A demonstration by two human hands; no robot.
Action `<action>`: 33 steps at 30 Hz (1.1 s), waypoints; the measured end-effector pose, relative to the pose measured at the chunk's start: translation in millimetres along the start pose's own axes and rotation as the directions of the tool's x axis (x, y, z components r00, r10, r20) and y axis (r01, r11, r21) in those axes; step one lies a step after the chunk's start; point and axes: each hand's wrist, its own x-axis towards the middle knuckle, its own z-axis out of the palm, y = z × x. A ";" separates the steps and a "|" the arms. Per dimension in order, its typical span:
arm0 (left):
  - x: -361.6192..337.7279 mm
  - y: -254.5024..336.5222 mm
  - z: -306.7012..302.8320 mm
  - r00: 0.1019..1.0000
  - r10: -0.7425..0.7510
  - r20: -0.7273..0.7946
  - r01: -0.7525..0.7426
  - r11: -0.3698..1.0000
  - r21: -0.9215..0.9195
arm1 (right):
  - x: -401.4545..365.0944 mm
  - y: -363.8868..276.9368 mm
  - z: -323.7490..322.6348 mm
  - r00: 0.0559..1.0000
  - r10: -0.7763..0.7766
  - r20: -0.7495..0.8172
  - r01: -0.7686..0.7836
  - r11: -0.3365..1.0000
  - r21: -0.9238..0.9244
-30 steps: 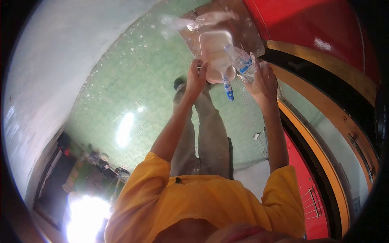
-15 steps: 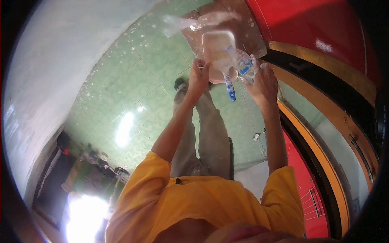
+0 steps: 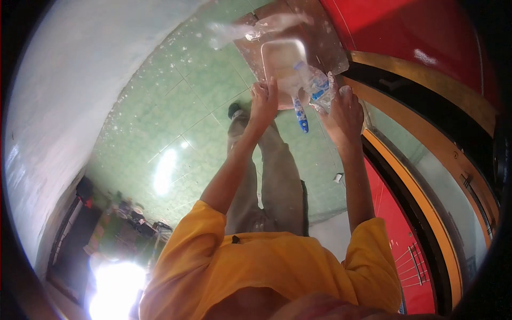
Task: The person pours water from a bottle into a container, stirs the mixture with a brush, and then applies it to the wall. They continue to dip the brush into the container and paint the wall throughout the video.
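My right hand [image 3: 341, 109] is wrapped around a clear plastic bottle [image 3: 318, 88] with a blue label. The bottle lies tilted, its blue-tipped neck pointing up and left over a shallow rectangular tray [image 3: 265, 60]. My left hand [image 3: 263, 101] is closed at the tray's near left rim, with the thumb along the edge. Pale material covers the tray's bottom. A paintbrush [image 3: 301, 116] rests on the tray's near edge, its blue, white-spattered handle sticking out toward me. White residue marks my right fingers.
Under the tray is a brown board [image 3: 333, 50], with a crumpled clear plastic bag [image 3: 256, 32] across its far part. White specks dot the green tiled floor [image 3: 197, 133]. A pale wall [image 3: 64, 96] rises at left; a red panel [image 3: 405, 32] and orange-framed door [image 3: 410, 176] stand at right.
The bottle has tipped further, its neck now farther over the tray. My left fingers have shifted slightly up along the tray's rim. The whole view has moved a little.
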 end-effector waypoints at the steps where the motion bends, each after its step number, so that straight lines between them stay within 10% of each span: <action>1: -2.2 -2.6 1.2 1.000 0.006 -0.001 -0.006 1.000 0.005 | -0.4 -1.5 -2.8 1.000 0.002 0.015 -0.002 1.000 -0.005; 15: 17.6 -14.9 2.4 0.938 0.323 0.124 -0.344 0.910 0.234 | 18.1 6.5 -25.9 0.993 -0.115 -0.016 0.112 0.985 -0.128; 19: 24.0 -18.9 11.6 0.988 0.130 0.079 -0.139 0.984 0.115 | 22.6 6.0 -30.3 0.992 -0.124 0.006 0.124 0.980 -0.154; 25: 19.6 -9.3 10.0 0.991 0.133 0.033 -0.134 0.990 0.042 | 21.2 18.7 -11.8 0.998 -0.051 0.024 0.047 0.986 0.159; 33: 17.3 -3.1 -0.4 0.994 0.092 0.062 -0.093 0.996 0.010 | 17.9 42.0 85.5 0.881 0.107 -0.461 0.262 0.702 0.663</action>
